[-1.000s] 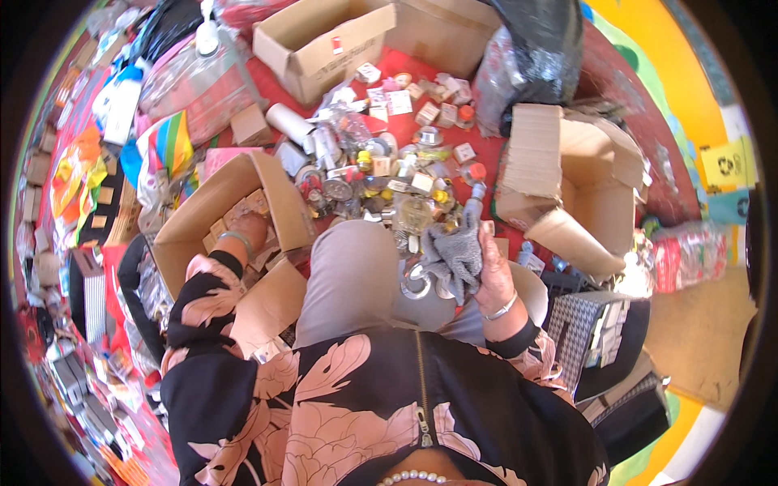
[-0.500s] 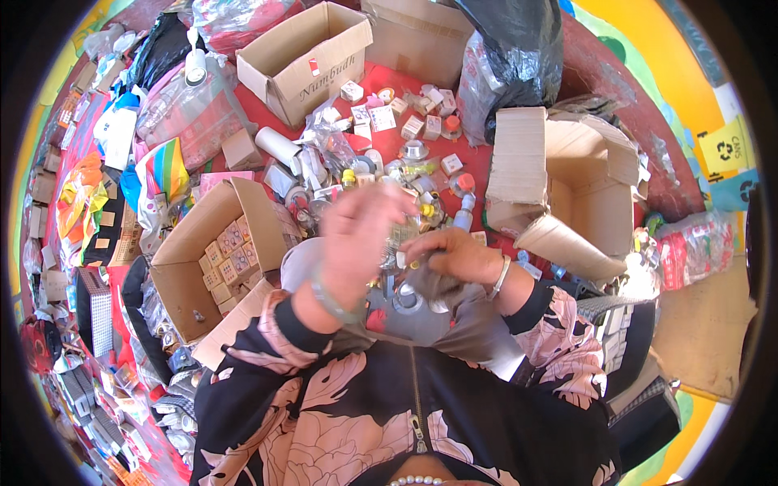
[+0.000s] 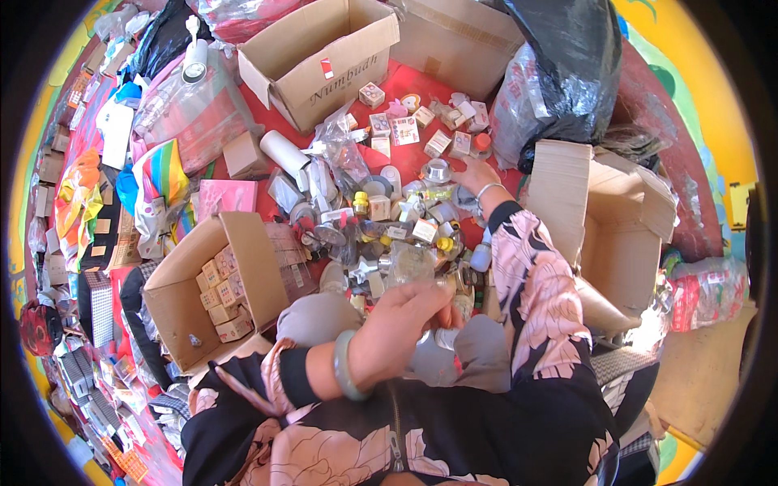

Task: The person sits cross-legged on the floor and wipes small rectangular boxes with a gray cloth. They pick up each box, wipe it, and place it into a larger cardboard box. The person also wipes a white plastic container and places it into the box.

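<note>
Red floor mat (image 3: 413,81) under a big mess, w/ a fat black bag (image 3: 571,81) at the top R. Next, a brown box (image 3: 263,263) on the L side, w/ little boxes (image 3: 219,304) in it. In the mid. is a pile of odds & ends. L hand (image 3: 405,324) is over the lap — fingers curled in, can't tell if they hold a thing. R hand (image 3: 478,176) reaches to the pile — can't tell if its fingers are wide or narrow. Silver cup (image 3: 437,172) is just L of it, red-top jar (image 3: 481,144) just above.
</note>
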The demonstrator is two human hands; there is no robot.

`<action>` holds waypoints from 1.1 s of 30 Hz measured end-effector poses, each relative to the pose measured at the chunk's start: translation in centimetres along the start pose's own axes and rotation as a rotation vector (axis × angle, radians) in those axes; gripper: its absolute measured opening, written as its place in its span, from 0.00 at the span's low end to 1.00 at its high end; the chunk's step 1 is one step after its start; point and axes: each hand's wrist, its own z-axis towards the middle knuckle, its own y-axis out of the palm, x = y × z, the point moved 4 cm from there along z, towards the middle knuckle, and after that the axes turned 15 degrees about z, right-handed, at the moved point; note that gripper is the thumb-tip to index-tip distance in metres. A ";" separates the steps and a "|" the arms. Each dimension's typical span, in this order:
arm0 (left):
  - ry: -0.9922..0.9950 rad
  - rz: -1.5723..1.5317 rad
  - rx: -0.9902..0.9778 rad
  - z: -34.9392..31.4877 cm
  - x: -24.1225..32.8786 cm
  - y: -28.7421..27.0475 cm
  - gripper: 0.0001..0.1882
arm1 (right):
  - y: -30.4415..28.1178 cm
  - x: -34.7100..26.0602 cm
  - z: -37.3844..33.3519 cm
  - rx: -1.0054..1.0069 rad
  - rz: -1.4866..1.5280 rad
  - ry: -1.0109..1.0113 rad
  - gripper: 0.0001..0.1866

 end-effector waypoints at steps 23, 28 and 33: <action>-0.070 -0.125 -0.062 -0.1 2.2 -4.4 0.19 | 6.4 2.1 8.9 0.014 0.228 0.107 0.45; 0.191 0.141 0.107 -0.9 2.0 -4.2 0.18 | 0.7 -5.5 -1.8 -0.169 0.663 -0.278 0.42; 0.443 -0.023 0.455 -0.4 1.5 -6.8 0.20 | -9.1 -15.4 -17.7 -0.243 0.957 -0.514 0.44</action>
